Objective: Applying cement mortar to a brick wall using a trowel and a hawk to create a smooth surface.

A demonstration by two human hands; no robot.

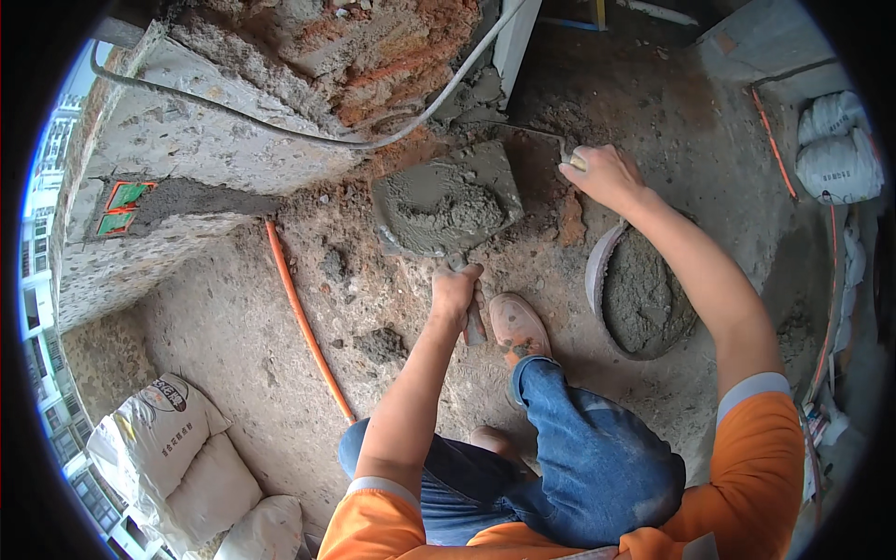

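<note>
My left hand is closed around the handle of a plasterer's hawk, a flat board held out ahead of me. A heap of wet grey mortar is spread on the board. Up and to the right, my right hand grips the pale handle of a trowel. The trowel's thin metal edge reaches left toward the hawk's far corner, and its blade is hard to make out against the brown ground. Near my right forearm stands a round bucket with more grey mortar in it.
A broken wall with a hanging grey cable rises ahead and left. Orange conduit crosses the rough floor. Sacks lie at lower left, white bags at far right. Mortar clumps lie near my shoe.
</note>
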